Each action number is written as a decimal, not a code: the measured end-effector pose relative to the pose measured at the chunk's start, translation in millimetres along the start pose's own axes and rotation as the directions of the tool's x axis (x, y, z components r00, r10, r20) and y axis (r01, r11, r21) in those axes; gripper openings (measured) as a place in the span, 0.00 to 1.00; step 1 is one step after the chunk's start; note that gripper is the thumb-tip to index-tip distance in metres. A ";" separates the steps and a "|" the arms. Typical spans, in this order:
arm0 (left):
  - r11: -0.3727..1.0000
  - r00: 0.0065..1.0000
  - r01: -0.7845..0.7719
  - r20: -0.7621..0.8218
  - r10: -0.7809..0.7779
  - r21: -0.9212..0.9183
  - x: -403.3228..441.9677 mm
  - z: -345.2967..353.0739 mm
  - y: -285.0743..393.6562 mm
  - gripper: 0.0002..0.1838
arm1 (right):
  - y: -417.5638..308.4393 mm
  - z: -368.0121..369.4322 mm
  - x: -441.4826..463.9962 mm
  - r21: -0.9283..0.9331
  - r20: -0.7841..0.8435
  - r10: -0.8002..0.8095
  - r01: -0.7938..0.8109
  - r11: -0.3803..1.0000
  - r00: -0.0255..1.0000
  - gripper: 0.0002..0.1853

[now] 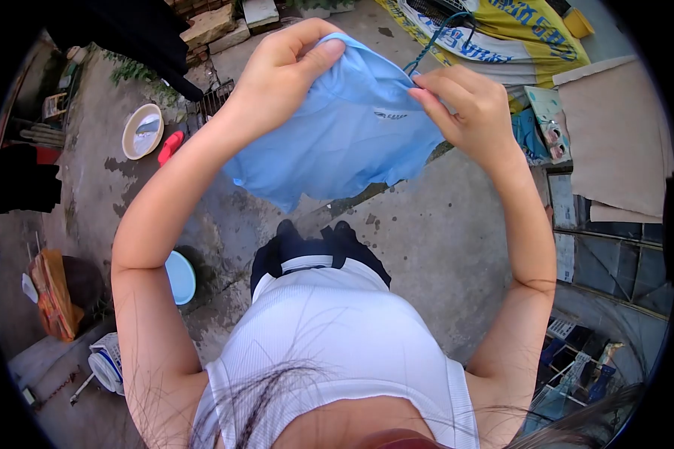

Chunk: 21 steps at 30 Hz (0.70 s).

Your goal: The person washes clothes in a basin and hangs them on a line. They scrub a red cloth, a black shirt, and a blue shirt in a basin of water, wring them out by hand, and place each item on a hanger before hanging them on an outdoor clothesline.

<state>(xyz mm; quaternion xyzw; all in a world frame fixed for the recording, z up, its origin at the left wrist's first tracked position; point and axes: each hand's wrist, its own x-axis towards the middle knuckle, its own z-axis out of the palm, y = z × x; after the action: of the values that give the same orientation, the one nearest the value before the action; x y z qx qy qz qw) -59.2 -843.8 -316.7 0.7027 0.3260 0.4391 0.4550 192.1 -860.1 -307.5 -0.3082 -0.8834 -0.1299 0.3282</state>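
A light blue shirt with a small dark print hangs spread between my two hands, above the concrete ground. My left hand is closed on its upper left edge, the thumb pressing the cloth. At the upper right edge, my right hand pinches the fabric between thumb and fingers. Close to those fingers, the twisted dark green neck of what looks like a wire hanger rises from the cloth and curves into a hook. How much of the hanger lies inside the shirt is hidden.
A cream basin and a red slipper lie on the ground at left. A pale blue basin is beside my left arm. Dark clothes hang at upper left. Yellow-and-white sacking and a beige board are at right.
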 end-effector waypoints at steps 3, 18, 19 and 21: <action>0.999 0.999 0.030 -0.019 -0.030 -0.035 -1.1 5.1 -2.9 0.11 | -2.0 5.8 -3.6 -0.127 -0.008 -0.054 0.053 0.991 0.999 0.08; 0.991 0.990 0.052 0.125 -0.068 0.122 -2.8 10.0 -5.4 0.15 | 10.0 23.2 -19.6 0.269 -0.197 0.331 -0.274 0.923 0.923 0.07; 0.993 0.981 0.091 0.165 -0.102 0.074 -2.3 9.8 -3.0 0.15 | 11.7 23.9 -19.4 0.259 -0.241 0.284 -0.221 0.940 0.928 0.09; 0.990 0.972 0.139 0.185 -0.143 0.035 -2.3 9.9 -2.3 0.16 | 8.4 23.5 -13.3 0.402 -0.157 0.339 -0.253 0.880 0.928 0.09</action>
<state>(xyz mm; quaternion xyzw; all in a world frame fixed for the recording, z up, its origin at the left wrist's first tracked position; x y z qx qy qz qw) -51.2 -848.4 -321.6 0.7208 0.3358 0.3342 0.5060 193.5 -849.5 -333.7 -0.3554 -0.7915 0.0594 0.4937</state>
